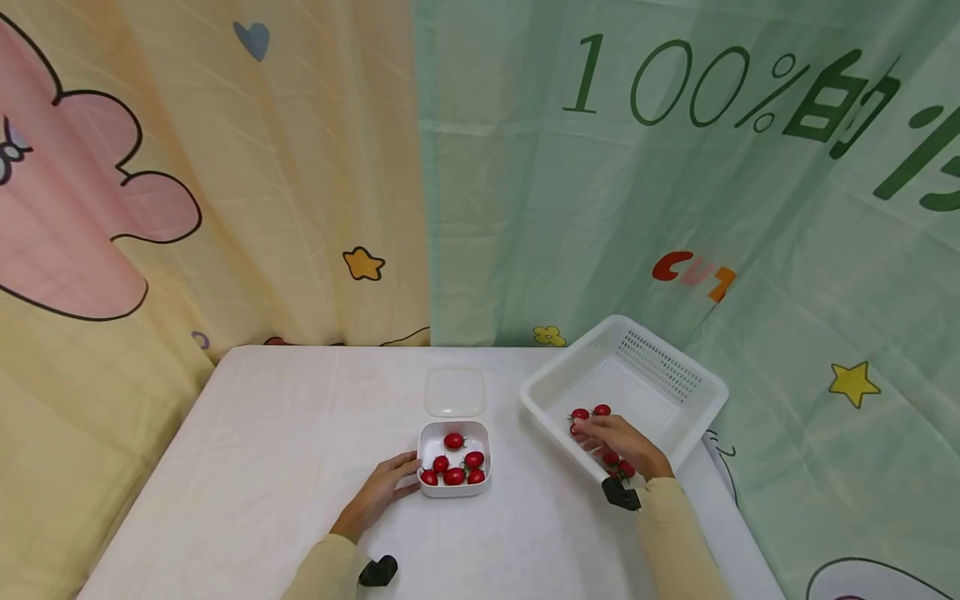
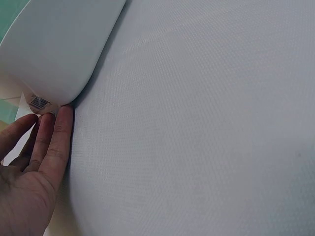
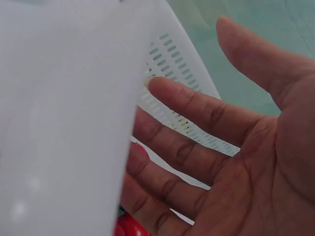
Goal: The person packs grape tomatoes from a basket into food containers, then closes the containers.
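My left hand [image 1: 382, 490] rests against the left side of a small white square box [image 1: 454, 491], its fingertips touching the wall. In the left wrist view those fingers [image 2: 54, 140] meet the box's lower corner beside a barcode label [image 2: 38, 103]. Several cherry tomatoes [image 1: 453, 441] lie inside the box. Over on the right, my right hand [image 1: 626, 442] reaches into a white perforated basket [image 1: 701, 392], above more cherry tomatoes [image 1: 611, 458]. The right wrist view shows its fingers [image 3: 182, 152] spread and fairly straight, with the thumb apart. A red tomato [image 3: 132, 226] lies below them.
A clear lid [image 1: 455, 392] lies flat behind the small box. White cloth [image 1: 300, 433] covers the table, and patterned curtains [image 1: 495, 208] hang along its back and right side. The basket stands tilted at the table's right edge.
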Demonstrator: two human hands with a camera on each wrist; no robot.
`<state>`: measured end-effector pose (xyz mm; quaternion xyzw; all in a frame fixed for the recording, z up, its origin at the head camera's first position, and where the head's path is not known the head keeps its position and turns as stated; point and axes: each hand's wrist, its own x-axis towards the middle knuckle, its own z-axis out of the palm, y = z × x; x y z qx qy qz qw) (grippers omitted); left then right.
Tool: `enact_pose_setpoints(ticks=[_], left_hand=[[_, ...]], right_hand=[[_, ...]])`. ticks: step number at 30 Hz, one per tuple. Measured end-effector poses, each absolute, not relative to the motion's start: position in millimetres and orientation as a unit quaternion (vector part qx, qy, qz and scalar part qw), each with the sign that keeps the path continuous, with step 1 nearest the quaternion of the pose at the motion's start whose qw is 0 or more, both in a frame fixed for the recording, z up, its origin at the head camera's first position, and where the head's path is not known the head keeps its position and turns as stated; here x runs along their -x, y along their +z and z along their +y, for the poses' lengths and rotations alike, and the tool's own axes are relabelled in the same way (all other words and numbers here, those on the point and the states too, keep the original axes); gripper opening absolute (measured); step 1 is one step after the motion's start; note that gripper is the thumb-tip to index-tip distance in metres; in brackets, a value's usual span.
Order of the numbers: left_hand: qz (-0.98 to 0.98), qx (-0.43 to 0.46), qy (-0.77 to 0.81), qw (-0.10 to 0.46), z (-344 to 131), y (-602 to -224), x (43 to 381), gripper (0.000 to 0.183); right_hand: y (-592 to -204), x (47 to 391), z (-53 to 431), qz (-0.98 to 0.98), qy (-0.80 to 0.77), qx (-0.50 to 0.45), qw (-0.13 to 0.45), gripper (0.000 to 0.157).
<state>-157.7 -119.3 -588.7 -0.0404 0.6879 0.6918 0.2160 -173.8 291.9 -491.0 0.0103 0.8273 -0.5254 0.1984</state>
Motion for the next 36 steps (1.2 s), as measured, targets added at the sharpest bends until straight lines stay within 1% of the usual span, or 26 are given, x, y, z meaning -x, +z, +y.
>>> enact_pose_setpoints(ticks=[5,19,27,29,36], left_hand=[[0.688,0.044,0.692,0.216,-119.2,-586.7,156.7,0.059],[0.690,0.041,0.691,0.214,-119.6,-587.6,158.6,0.059],[0.689,0.046,0.690,0.217,-119.5,-586.2,157.8,0.060],[0.689,0.045,0.690,0.217,-119.3,-585.9,157.7,0.060],[0.689,0.040,0.690,0.218,-118.8,-586.0,157.5,0.059]], right_hand=[[-489.7,168.3,300.0,0.830,-0.510,-0.025,0.225,0.056],[-494.7,165.3,308.3,0.841,-0.471,-0.078,0.256,0.063],[-496.3,166.8,309.7,0.858,-0.420,-0.105,0.275,0.072],[-496.5,167.2,309.8,0.859,-0.412,-0.112,0.284,0.072],[-496.4,168.1,310.6,0.852,-0.403,-0.130,0.309,0.066]])
